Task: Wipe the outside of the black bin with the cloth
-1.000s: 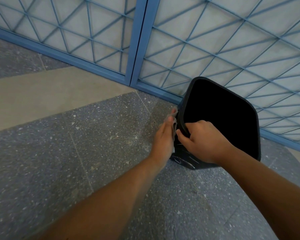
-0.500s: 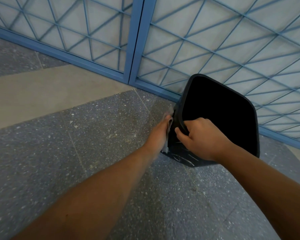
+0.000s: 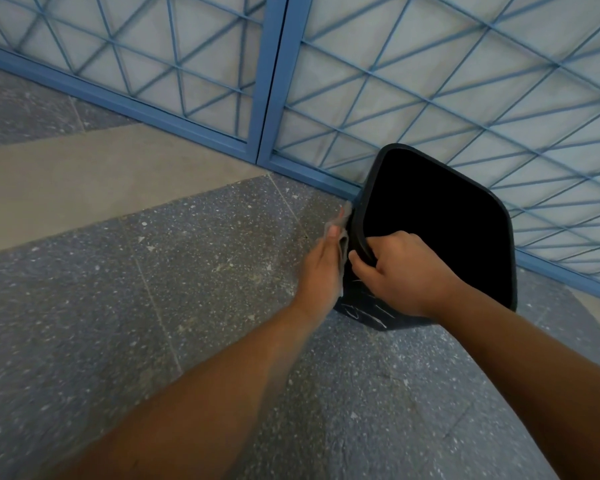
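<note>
A black bin [image 3: 361, 306] with a rounded square mouth stands on the floor against a blue grille, tilted toward me. White scratch marks show on its near outer wall. My right hand [image 3: 406, 275] grips the near left rim, fingers hooked inside. My left hand [image 3: 321, 268] presses a thin grey cloth [image 3: 343, 230] flat against the bin's left outer wall; only the cloth's top edge and a strip beside my fingers show.
A blue metal grille [image 3: 267, 98] with pale panels runs along the back, right behind the bin. The floor is grey speckled stone [image 3: 153, 306] with a beige band [image 3: 84, 181] to the left.
My left hand with the cloth has slid along the bin's left wall, down and then back up. The right hand has kept its hold on the rim.
</note>
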### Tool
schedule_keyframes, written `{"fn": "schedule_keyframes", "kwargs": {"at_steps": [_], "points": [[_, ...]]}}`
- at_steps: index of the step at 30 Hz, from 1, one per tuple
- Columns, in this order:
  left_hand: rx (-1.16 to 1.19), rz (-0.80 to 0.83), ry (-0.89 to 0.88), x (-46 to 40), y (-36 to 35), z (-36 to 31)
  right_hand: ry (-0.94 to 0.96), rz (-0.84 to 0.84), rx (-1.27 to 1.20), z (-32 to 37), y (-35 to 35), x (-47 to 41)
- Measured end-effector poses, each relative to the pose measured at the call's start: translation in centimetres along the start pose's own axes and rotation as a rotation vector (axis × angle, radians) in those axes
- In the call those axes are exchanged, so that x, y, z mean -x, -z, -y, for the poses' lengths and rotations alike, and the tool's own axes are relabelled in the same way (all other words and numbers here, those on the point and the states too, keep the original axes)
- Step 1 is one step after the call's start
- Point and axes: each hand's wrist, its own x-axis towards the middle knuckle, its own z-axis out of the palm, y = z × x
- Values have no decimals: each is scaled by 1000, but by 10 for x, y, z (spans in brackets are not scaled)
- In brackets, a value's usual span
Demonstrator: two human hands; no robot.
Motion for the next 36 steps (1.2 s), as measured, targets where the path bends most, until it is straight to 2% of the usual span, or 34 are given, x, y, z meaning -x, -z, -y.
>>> {"fn": "schedule_keyframes", "kwargs": {"at_steps": [3, 8, 13, 18, 21, 23, 28, 30, 33, 34, 36], "points": [[14, -19, 107, -4, 5, 3, 1, -3, 29, -1, -1, 0], [47, -10, 21, 2, -3, 0, 1, -2, -2, -1, -1, 0], [-28, -38, 136, -8, 6, -1, 2, 0, 4, -1, -2, 0], [49, -1, 16, 8, -7, -9, 15, -6, -12, -1, 0, 0], [-63, -42, 125, 2, 6, -7, 13, -2, 18, -1, -1, 0], [-51, -53, 196, -6, 9, -12, 10, -2, 22, 0, -1, 0], [43, 34, -19, 13, -6, -23, 14, 2, -6, 0, 1, 0], [-38, 15, 31, 13, 5, -7, 8, 9, 2, 0, 0, 0], [-119, -7, 202, 2, 20, 8, -5, 9, 22, 0, -1, 0], [-93, -15, 214, 0, 18, 6, -6, 9, 15, 1, 0, 1], [-3, 6, 126, -1, 8, -3, -3, 9, -8, 1, 1, 1]]}}
